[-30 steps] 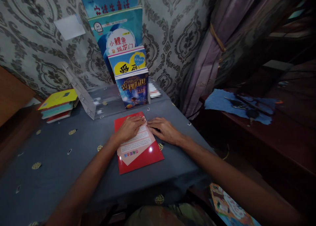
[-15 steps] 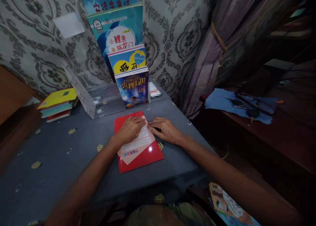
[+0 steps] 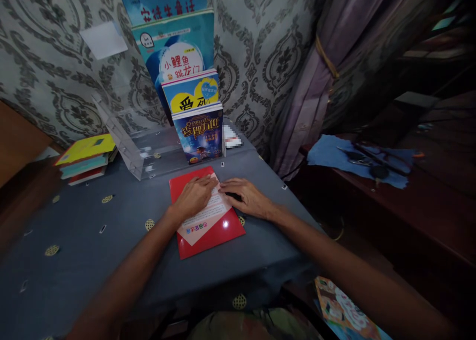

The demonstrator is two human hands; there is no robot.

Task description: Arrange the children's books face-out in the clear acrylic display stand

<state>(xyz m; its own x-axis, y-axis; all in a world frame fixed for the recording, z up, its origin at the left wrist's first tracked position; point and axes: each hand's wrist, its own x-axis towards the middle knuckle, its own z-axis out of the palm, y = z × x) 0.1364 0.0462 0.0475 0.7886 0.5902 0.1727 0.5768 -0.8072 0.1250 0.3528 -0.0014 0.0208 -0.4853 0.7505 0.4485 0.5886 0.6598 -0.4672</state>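
A red book (image 3: 211, 228) with a pale printed panel lies flat on the grey-blue tablecloth (image 3: 92, 241) in front of me. My left hand (image 3: 194, 197) rests palm-down on its upper half, fingers together and stretched out. My right hand (image 3: 246, 197) lies at the book's right edge, fingers curled under that edge and slightly raised, fingertips meeting the left hand's. Behind the book, a clear acrylic stand (image 3: 134, 141) holds several children's books (image 3: 199, 132) in stepped tiers.
A stack of books with a yellow cover (image 3: 86, 156) sits at the far left of the table. A blue cloth with tools (image 3: 357, 159) lies on a dark wooden ledge to the right. A purple curtain (image 3: 316, 77) hangs beside the patterned wall. Another book (image 3: 345, 310) lies below, near my lap.
The red book has shifted slightly left and up under my hands. My right hand's fingers have lifted a little at the book's edge.
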